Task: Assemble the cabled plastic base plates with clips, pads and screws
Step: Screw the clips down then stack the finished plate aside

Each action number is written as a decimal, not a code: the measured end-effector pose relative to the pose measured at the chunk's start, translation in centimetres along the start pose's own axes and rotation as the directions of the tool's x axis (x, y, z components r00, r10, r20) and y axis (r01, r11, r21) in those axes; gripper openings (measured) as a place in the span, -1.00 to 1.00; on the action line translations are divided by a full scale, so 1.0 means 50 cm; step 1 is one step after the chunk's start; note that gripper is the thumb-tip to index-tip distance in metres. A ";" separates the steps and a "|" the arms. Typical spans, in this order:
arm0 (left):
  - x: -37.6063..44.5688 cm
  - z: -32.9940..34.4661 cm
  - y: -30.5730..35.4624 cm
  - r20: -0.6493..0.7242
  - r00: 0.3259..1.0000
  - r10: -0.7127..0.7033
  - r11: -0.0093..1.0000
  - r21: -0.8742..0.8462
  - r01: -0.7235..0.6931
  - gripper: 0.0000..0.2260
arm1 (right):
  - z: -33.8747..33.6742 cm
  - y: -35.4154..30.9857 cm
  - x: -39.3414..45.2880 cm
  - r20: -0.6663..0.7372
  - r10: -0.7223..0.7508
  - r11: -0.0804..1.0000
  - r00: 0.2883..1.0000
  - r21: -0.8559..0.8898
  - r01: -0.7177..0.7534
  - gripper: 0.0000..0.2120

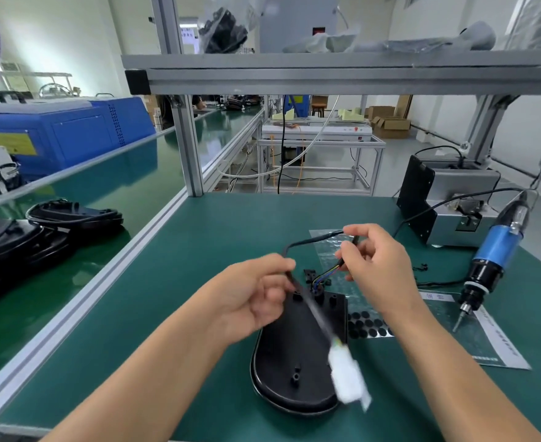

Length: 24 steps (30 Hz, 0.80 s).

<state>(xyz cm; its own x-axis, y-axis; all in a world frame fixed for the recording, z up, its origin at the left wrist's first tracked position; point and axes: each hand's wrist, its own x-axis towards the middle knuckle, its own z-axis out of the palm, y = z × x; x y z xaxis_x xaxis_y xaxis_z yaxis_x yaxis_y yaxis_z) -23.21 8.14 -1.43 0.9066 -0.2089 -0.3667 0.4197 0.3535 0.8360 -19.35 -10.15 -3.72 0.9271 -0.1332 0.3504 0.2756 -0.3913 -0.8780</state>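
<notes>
Nearest the person, a white plastic connector (347, 378), blurred as it hangs, dangles over the rounded near end of the black plastic base plate (290, 355), which lies flat on the green worktop (199, 250) with its long axis running away from the person, square end farthest. From the connector the black cable (313, 309) climbs slantwise up and left to the left hand (256, 290), whose fingers curl round it just above the plate; from there it loops up and over to the right hand (379, 261), whose fingertips pinch the stripped end where thin coloured wires (325, 272) fan down toward the bosses at the plate's far end. So the plate sits directly under and between both hands, and I would judge the right hand the nearer one for seating the wire end there. The plate looks smooth and matt, with small raised screw posts. Just right of it lies a clear sheet of round black pads (366, 323), and small black clips (310, 275) rest beyond the plate's far edge. Farther right hangs a blue-bodied electric screwdriver (489, 260), tip down, with a grey screw feeder box (457, 199) behind it. Away to the left, more black plates (71, 216) are stacked.
</notes>
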 end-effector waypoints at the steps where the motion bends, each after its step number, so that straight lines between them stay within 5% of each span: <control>1: -0.001 0.003 0.014 0.011 1.000 0.026 0.992 -0.120 -0.024 -0.82 | 0.000 0.000 0.003 0.011 0.017 1.000 1.000 -0.004 -0.017 -0.73; 4: 0.001 0.003 0.082 -0.034 0.983 0.179 0.974 -0.137 -0.182 -0.91 | 0.001 -0.002 0.007 0.058 0.030 1.000 0.998 0.004 -0.030 -0.46; 7: 0.001 -0.013 0.163 -0.115 0.919 0.376 0.892 0.314 -0.326 -0.91 | 0.000 -0.007 0.008 0.073 0.063 0.995 0.995 0.071 -0.069 -0.38; 11: 0.001 -0.047 0.219 0.004 0.788 0.616 0.440 0.827 -0.349 -0.85 | -0.004 -0.007 0.013 0.107 0.130 0.990 0.986 0.035 -0.134 -0.41; 15: 0.005 -0.068 0.197 0.262 0.621 0.739 -0.020 0.929 -0.369 -0.84 | -0.011 -0.003 0.026 0.131 0.248 0.954 0.960 -0.206 -0.218 -0.50; 17: 0.015 -0.077 0.172 0.318 0.541 0.779 -0.133 0.926 -0.354 -0.87 | -0.005 -0.005 0.031 0.015 0.149 0.929 0.989 -0.345 -0.135 -0.46; 19: 0.037 -0.086 0.153 0.329 0.486 0.810 -0.168 0.923 -0.346 -0.90 | 0.008 -0.032 0.029 -0.137 -0.133 0.930 0.982 -0.359 0.076 -0.45; 21: 0.063 -0.092 0.144 0.288 0.469 0.835 -0.105 0.920 -0.377 -0.90 | 0.029 -0.069 0.030 -0.148 -0.440 0.846 0.886 -0.398 0.354 -0.54; 23: 0.083 -0.091 0.144 0.228 0.477 0.849 0.029 0.881 -0.473 -0.87 | 0.055 -0.103 0.041 0.072 -0.583 0.671 0.809 -0.519 0.529 -0.63; 24: 0.090 -0.088 0.145 0.208 0.491 0.846 0.102 0.840 -0.533 -0.82 | 0.070 -0.121 0.046 0.222 -0.544 0.586 0.810 -0.590 0.555 -0.61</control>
<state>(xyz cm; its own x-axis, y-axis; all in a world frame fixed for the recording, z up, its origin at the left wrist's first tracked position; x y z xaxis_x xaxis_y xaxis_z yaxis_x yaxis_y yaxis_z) -15.88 13.79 1.17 0.7906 0.0069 0.6124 -0.4778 -0.6185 0.6238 -17.98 -4.93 1.25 0.6571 0.3069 0.6885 0.5262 -0.8408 -0.1274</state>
